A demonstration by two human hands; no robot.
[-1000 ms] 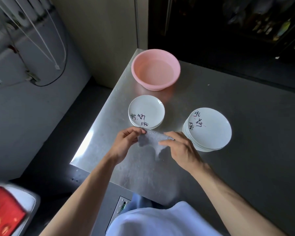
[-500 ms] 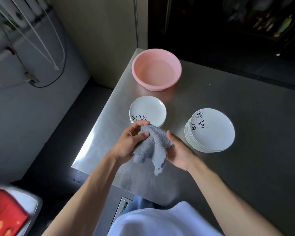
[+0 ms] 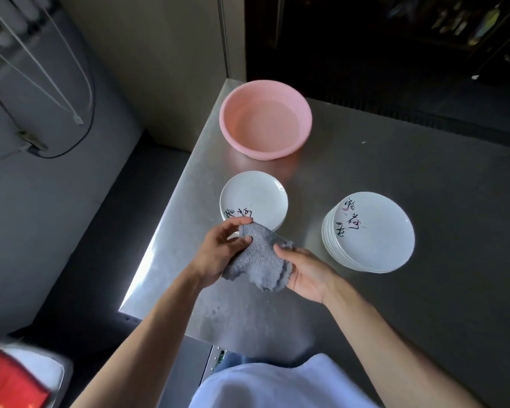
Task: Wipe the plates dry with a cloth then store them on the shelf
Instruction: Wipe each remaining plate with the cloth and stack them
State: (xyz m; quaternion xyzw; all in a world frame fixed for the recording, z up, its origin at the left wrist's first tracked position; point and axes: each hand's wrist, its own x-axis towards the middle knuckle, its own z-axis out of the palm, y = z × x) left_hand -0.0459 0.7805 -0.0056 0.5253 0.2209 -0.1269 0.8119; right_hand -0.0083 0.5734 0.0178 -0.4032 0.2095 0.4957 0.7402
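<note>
Both grips are on the cloth (image 3: 259,260) — it's bunched between them, held above the surface (image 3: 424,290). Left grip (image 3: 218,251) pinches the cloth's top edge, thumb against fingers, back of the hand toward me. Right grip (image 3: 306,272) is palm up with the thumb laid over the cloth. Its fingers are underneath and hidden, and the grey terry hangs over them.

Small stack (image 3: 253,195) of plates sits just beyond the left grip, its near rim partly hidden behind the cloth and fingertips. I can't tell if they touch. Big stack (image 3: 374,234) is right of the right grip, near but apart, with black brush script on the top plate. Pink basin (image 3: 306,113) is well beyond both grips, past the small stack — by the surface's far left corner. Both stacks rest on the surface.
</note>
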